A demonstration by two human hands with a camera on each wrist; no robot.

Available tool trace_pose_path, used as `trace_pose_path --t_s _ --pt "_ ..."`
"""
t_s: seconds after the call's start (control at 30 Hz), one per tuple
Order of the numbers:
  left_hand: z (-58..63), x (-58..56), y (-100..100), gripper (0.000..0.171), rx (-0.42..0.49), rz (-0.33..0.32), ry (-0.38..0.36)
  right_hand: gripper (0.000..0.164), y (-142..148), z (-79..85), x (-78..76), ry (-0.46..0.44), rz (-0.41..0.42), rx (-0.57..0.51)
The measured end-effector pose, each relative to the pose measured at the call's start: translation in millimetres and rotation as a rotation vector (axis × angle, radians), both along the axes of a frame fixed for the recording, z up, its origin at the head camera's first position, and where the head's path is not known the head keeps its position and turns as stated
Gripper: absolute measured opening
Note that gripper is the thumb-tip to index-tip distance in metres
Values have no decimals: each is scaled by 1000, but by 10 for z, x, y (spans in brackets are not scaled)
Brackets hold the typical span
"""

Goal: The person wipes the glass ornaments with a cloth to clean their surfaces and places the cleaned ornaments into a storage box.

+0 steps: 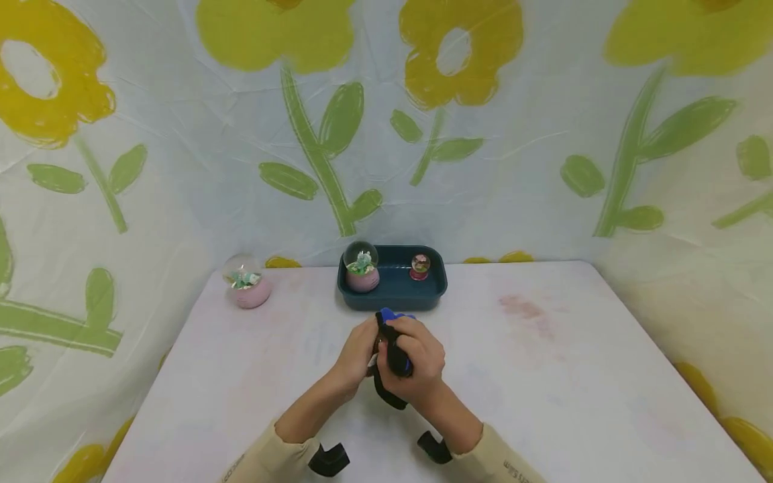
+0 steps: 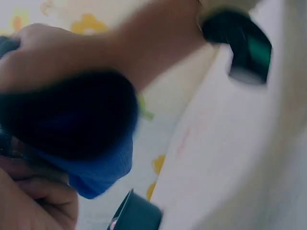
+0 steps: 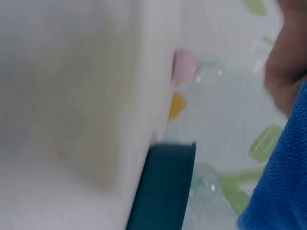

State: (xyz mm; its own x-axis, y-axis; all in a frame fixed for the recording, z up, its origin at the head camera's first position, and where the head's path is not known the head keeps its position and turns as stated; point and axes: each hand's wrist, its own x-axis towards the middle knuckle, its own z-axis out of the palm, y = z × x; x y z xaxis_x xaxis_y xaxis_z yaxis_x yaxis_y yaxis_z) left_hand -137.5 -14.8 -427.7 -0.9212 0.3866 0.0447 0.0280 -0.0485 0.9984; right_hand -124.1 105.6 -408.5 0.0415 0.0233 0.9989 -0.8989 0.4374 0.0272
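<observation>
Both hands meet over the table in front of the tray. My right hand grips a bunched cloth, blue terry in the right wrist view and partly black in the head view. Close against it, my left hand curls round a small shiny object with brown and white parts, mostly hidden by the cloth and fingers; its kind I cannot tell. Beyond the hands, the dark teal tray holds a larger snow globe with a pink base on its left and a small red-based globe on its right.
Another snow globe on a pink base stands near the table's back left corner. The white table runs back to a flower-printed fabric backdrop. Black wrist mounts show on both forearms.
</observation>
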Motion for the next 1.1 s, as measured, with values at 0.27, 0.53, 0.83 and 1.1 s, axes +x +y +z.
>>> trace_pose_path --t_s 0.27,0.53,0.83,1.1 --pt "-47 55 62 44 -37 99 91 11 48 -53 -12 -282 93 -113" --pt "-232 -48 49 39 -368 381 714 8 25 89 51 -987 184 -350" --pt "-360 -89 -130 19 -312 385 873 10 -152 2 113 -931 154 -352" --pt "-143 23 -118 33 29 157 278 22 -171 -105 -132 4 31 -63"
